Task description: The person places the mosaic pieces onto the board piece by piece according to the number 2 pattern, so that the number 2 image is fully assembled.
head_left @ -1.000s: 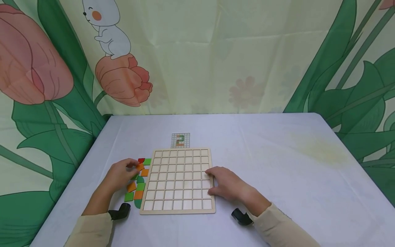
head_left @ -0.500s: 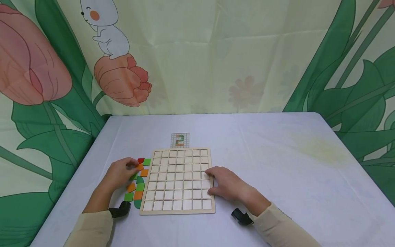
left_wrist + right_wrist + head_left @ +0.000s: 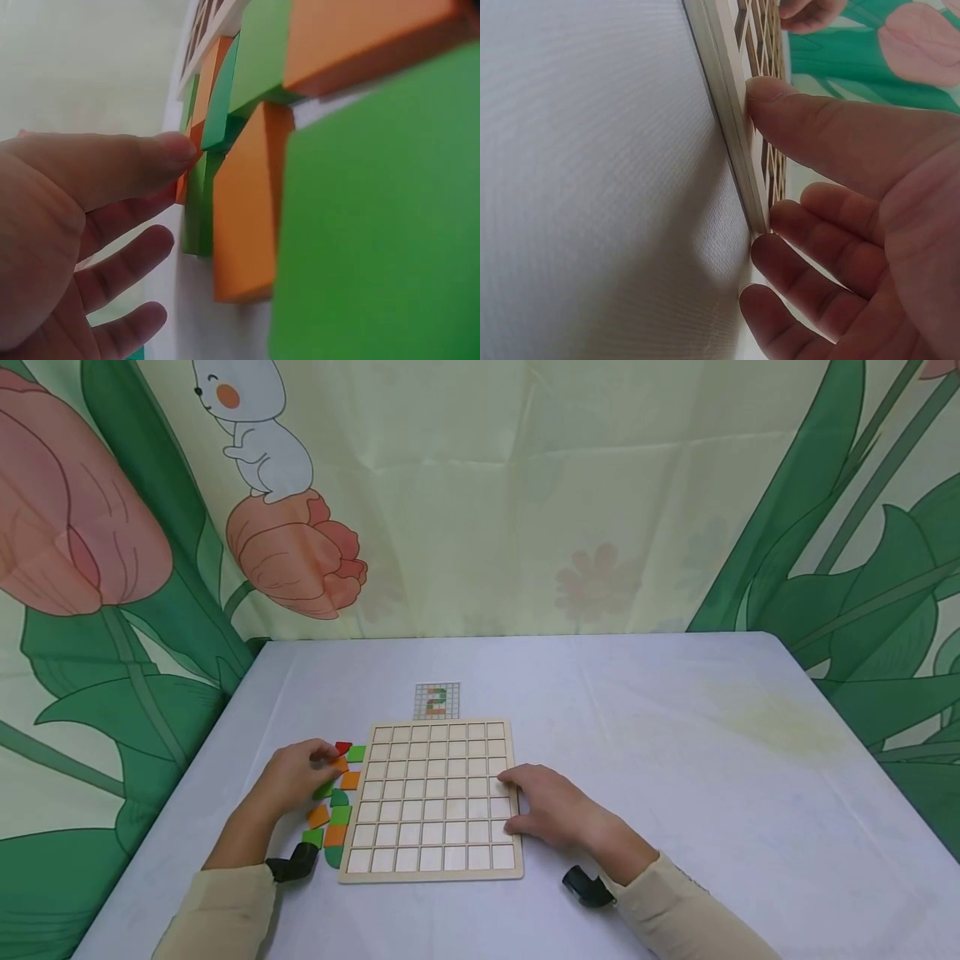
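Observation:
My left hand (image 3: 296,772) reaches in from the left over the coloured tiles. Its thumb and index fingertips are at an orange tile (image 3: 341,764) and a small red tile (image 3: 342,747). In the left wrist view the thumb is extended and the other fingers are loosely bent, beside another orange tile (image 3: 244,217) and a large-looking green tile (image 3: 382,217). A wooden grid board (image 3: 435,875) lies flat to the right of the tiles, its squares bare. My right hand (image 3: 558,806) rests on the board's right edge; the right wrist view shows its thumb on the frame (image 3: 735,97).
Beyond the board lies a small grid card (image 3: 437,701) with a coloured figure 2. More tiles, such as a dark green rounded one (image 3: 340,797), line the board's left side. A white cloth covers the table (image 3: 675,735); a printed curtain (image 3: 480,510) hangs behind it.
My left hand has shifted slightly up at the tiles, and the red tile has moved a little away from me. The right hand and board stay put.

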Tool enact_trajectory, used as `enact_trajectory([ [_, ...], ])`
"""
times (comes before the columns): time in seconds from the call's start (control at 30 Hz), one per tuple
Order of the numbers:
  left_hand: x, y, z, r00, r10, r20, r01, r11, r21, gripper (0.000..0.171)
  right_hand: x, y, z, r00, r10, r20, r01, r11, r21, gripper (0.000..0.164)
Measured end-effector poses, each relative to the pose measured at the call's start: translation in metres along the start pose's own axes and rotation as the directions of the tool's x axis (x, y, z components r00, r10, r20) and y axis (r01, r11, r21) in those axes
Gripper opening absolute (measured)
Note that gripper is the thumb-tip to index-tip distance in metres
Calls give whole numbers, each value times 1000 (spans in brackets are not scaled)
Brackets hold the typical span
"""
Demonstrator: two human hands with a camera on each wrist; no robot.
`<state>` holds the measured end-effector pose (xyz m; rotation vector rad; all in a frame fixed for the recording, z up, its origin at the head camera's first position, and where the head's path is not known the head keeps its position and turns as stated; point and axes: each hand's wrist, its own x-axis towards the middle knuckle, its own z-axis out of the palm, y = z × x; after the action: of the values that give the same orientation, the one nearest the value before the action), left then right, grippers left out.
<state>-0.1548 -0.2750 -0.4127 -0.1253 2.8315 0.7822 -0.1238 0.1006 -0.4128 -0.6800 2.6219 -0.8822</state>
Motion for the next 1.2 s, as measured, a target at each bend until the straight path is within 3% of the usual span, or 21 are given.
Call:
enact_trajectory([
  [0.6,2,-3,-1,999,40,6,-40,998,51,35,0,-1,1,1000,6,0,-6,1000,-4,61],
  [0.83,-2,5,-5,998,59,-5,-59,998,38,37,0,0,1,1000,9,-1,-9,1000,-7,61],
  [1.2,3,34,-2,974,224,29,-224,974,29,29,-1,0,0,1000,20,-2,-20,1000,12,61],
])
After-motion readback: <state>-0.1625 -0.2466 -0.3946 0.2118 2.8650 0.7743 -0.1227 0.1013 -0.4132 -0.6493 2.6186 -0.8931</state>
